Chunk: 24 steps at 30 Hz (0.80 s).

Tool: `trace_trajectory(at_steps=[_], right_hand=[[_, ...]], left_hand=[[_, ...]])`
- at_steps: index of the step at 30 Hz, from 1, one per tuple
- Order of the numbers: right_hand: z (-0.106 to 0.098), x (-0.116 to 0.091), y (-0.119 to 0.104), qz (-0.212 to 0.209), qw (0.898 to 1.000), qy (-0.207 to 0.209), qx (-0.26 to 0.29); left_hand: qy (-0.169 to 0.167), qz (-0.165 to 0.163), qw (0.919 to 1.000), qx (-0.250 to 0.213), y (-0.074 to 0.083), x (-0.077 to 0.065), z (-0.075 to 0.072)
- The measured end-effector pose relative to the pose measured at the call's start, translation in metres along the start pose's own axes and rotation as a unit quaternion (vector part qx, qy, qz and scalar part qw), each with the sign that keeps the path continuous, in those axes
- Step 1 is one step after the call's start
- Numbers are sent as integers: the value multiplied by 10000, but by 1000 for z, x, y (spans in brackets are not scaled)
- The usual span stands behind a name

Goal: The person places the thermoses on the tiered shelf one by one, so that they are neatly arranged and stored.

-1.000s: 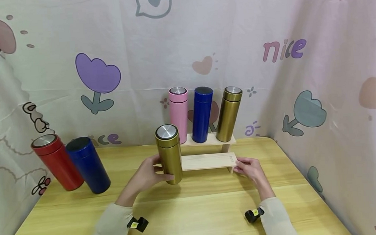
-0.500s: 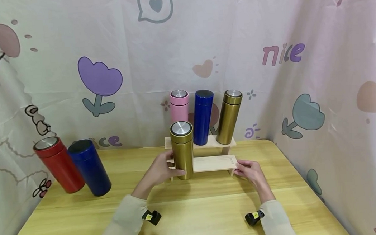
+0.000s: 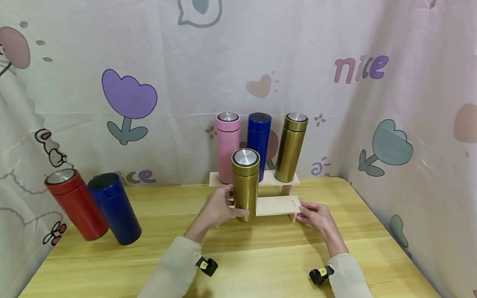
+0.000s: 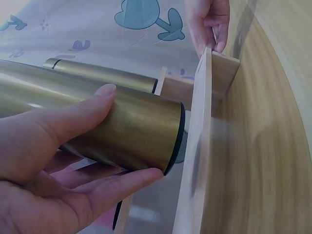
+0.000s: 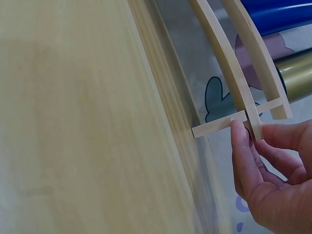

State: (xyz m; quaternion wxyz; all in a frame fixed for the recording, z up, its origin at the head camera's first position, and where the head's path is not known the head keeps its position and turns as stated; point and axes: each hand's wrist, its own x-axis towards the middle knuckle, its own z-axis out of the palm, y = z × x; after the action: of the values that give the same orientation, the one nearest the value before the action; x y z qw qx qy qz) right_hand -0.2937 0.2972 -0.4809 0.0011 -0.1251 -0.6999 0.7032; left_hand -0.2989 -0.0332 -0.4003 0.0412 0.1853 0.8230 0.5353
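My left hand (image 3: 217, 207) grips a gold thermos (image 3: 246, 185) with a silver lid top, thumb on its near side. In the left wrist view the thermos (image 4: 131, 122) has its dark base a small gap above the lower step of a two-tier wooden stand (image 4: 201, 117). At the stand's right end my right hand (image 3: 316, 215) pinches the edge of the lower step (image 3: 276, 205); the right wrist view shows its thumb and fingers around that corner. On the upper step stand a pink thermos (image 3: 229, 154), a blue thermos (image 3: 259, 134) and a second gold thermos (image 3: 291, 148).
A red thermos (image 3: 78, 206) and another blue thermos (image 3: 115, 211) stand at the left of the wooden table (image 3: 254, 271). A patterned curtain (image 3: 297, 40) hangs behind the table and along both sides.
My left hand has carried the gold thermos rightward and slightly up, from the lower step's left end toward its middle. My right hand keeps its hold on the stand.
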Motion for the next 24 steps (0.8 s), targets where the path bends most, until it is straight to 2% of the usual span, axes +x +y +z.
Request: trace_trajectory(at_steps=[10,16,24], right_hand=[[2,0,-1,-35,9999,121,-78],[2,0,-1,-46,9998,124,-164],[2,0,-1,-61,9997,107,-199]], left_hand=[[-193,208,9996,-10,9,25,24],[-288,76,9996,26,10,36,36],[-300,90,9993,184,12,50,55]])
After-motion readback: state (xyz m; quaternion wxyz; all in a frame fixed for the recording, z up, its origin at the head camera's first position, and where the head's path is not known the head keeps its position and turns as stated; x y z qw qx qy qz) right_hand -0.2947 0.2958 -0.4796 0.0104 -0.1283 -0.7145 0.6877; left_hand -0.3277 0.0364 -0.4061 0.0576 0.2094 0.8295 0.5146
